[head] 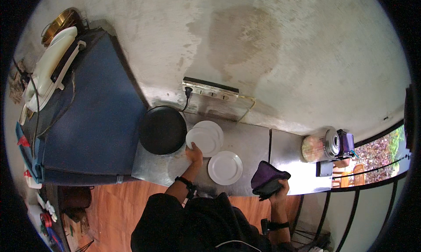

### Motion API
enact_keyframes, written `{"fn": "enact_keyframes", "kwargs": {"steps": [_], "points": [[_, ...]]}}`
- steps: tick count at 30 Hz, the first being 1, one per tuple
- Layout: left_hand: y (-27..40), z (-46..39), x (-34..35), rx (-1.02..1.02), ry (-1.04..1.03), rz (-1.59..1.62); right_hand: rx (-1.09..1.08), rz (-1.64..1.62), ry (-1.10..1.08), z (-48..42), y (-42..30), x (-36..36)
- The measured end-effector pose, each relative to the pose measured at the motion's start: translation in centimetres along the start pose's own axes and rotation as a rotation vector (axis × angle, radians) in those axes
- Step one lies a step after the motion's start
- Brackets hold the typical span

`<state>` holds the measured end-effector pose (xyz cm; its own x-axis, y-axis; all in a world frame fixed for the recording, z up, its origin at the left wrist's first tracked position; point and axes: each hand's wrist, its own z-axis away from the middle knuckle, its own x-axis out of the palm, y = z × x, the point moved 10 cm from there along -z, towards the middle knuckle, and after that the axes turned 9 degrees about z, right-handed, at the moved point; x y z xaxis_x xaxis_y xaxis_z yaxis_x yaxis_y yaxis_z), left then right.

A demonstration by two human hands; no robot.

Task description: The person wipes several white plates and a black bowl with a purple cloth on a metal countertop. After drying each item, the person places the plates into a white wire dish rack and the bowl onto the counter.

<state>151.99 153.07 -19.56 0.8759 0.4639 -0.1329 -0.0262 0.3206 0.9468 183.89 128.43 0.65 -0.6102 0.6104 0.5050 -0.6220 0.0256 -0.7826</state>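
My left hand point(194, 154) is on the near left rim of a white plate point(204, 140), which overlaps another white plate point(215, 127) behind it. A third white plate point(225, 168) lies just to the right and nearer to me, untouched. In my right hand point(281, 190) is a bunched purple and black cloth point(268, 178), held over the front edge of the metal counter point(253, 140). To the left of the plates a round black pan point(163, 130) sits on the counter; my left hand is close to it but apart from it.
A tall blue cabinet-like appliance point(95, 117) borders the counter on the left. A power strip point(210, 89) with one black plug is on the wall. At the counter's right end are a clear jar point(317, 146) with a metal lid and a purple container point(346, 143).
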Motion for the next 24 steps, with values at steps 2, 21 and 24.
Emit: {"fn": "enact_keyframes", "kwargs": {"steps": [2,21,24], "points": [[-0.9,-0.7,0.3,-0.05,0.024,-0.039,-0.033,0.04,0.031,0.7,-0.4,-0.6],[-2.7,-2.7,0.7,0.221,0.012,-0.048,-0.124,0.063,0.1,5.3,-1.3,-3.5],[-2.1,-2.1,1.0,0.147,-0.003,-0.032,-0.198,0.105,0.268,6.5,-2.7,-2.0]]}}
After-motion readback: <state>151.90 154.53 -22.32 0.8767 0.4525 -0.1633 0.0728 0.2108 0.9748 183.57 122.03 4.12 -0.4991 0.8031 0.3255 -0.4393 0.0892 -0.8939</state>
